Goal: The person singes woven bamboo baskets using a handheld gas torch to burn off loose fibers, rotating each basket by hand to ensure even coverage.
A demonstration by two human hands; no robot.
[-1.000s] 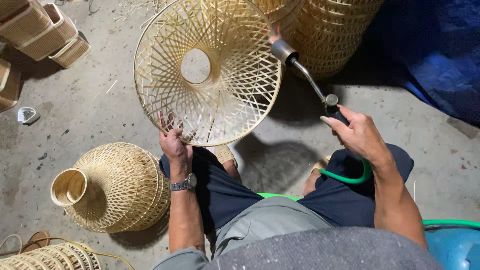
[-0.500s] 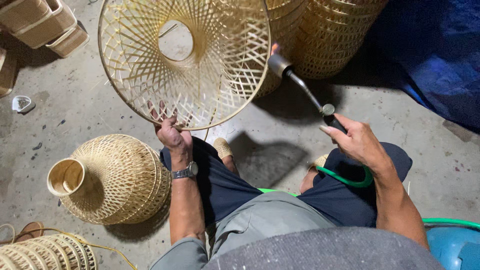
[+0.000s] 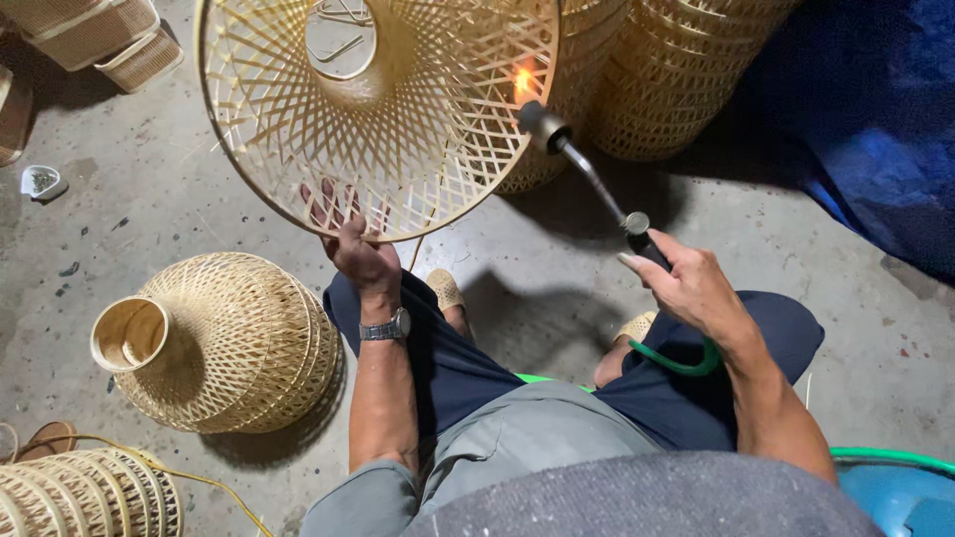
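Left hand (image 3: pixel 360 261) fingers partly hidden behind woven shade (image 3: pixel 378 109), seemingly gripping.

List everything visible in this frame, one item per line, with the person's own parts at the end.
Woven bamboo lampshade: one, pale yellow, held up at centre top.
Gas torch: one, metal, lit, flame at the shade's rim.
Hose: one, green, over the right thigh.
Finished bamboo lampshade: one, tan, lying on the floor at left.
Stacked lampshades: several, tan, top right.
Tarp: one, blue, right.
Wristwatch: one, silver.
Left hand: grips the shade's lower rim.
Right hand: holds the torch handle.
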